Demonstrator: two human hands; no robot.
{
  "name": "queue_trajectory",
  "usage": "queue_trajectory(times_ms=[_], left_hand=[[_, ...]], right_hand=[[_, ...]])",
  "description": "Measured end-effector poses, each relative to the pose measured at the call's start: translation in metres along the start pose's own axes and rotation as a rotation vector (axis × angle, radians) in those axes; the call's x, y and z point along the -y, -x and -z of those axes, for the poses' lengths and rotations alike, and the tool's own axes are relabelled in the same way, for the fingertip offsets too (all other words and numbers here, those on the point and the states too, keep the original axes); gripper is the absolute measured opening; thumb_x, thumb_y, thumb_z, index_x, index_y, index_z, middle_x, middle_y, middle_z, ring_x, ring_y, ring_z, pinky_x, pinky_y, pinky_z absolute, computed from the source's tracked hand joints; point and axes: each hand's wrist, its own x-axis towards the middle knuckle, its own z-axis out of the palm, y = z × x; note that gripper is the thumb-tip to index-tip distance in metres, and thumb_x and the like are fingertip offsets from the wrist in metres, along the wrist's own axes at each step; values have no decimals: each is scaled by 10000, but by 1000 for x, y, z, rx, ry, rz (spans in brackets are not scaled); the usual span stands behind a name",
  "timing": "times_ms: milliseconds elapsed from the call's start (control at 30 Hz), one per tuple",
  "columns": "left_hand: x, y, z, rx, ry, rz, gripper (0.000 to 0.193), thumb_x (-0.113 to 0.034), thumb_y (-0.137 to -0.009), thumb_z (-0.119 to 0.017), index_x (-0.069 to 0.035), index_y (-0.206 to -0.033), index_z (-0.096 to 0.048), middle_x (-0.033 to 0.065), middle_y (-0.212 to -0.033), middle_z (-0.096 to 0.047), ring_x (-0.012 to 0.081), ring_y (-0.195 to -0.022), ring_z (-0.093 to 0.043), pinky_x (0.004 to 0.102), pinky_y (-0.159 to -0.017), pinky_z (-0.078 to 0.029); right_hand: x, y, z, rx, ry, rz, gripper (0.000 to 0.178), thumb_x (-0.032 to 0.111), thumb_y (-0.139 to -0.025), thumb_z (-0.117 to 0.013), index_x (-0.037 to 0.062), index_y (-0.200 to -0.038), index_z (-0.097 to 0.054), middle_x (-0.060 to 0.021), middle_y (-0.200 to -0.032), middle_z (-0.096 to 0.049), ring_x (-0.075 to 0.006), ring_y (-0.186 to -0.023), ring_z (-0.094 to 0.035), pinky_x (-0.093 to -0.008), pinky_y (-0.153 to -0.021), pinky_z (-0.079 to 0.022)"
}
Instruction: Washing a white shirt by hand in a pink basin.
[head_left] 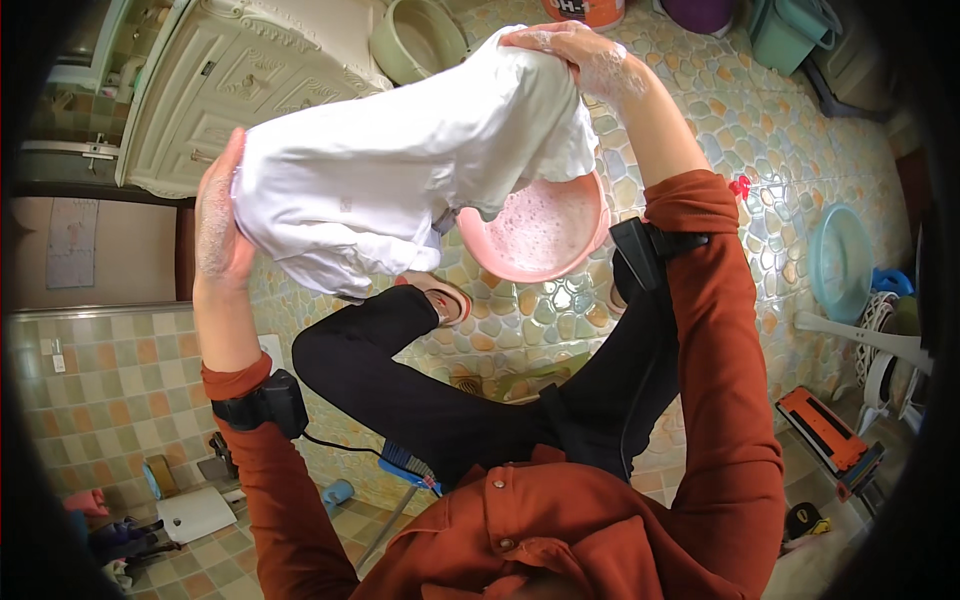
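Note:
A wet-looking white garment (400,150) is stretched between my two raised hands; its folds hide its exact kind. On its left end, my left hand (222,220) grips the edge, with suds over the wrist. My right hand (585,60), also coated in foam, is closed on the upper right end. Beneath the garment's right part stands a pink basin (540,240) of foamy water on the floor, partly covered by the hanging cloth.
A pale green bucket (420,40) stands beside the ornate cream cabinet (250,90) at the far left. At the right are a translucent blue basin (841,262) and an orange-black tool (825,430). My legs straddle the space before the pink basin, over pebble-patterned flooring (500,345).

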Motion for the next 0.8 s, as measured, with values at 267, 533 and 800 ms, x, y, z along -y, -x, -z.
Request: queue_trajectory(times_ms=[267,533,800], left_hand=[[53,2,-64,392,-272,22,247,-222,-911,-601,-6,-1027,-628,29,-944,-651,75,-850,-589,226,-788,-466],[232,-88,-58,277,-13,342,283,-182,-909,-586,-11,-1133,-608,46,-1015,-671,120,-862,-639,246,-738,-511],[479,-136,6,-78,-521,280,443,-157,-814,-569,-17,-1234,-553,198,-1171,-607,301,-1128,-562,368,-950,-432]], right_hand=[[44,-7,-44,254,-733,-252,284,137,-943,-520,9,-1177,-616,-84,-1125,-646,-104,-1002,-581,-238,-876,-464],[-26,60,-152,-151,-1065,-940,372,86,-815,-676,-30,-1156,-587,-127,-1055,-642,-171,-871,-624,-261,-745,-515],[-84,126,-245,-179,-328,-1390,380,-12,-783,-556,75,-1151,-600,-139,-1071,-624,-227,-1001,-590,-337,-845,-471]])
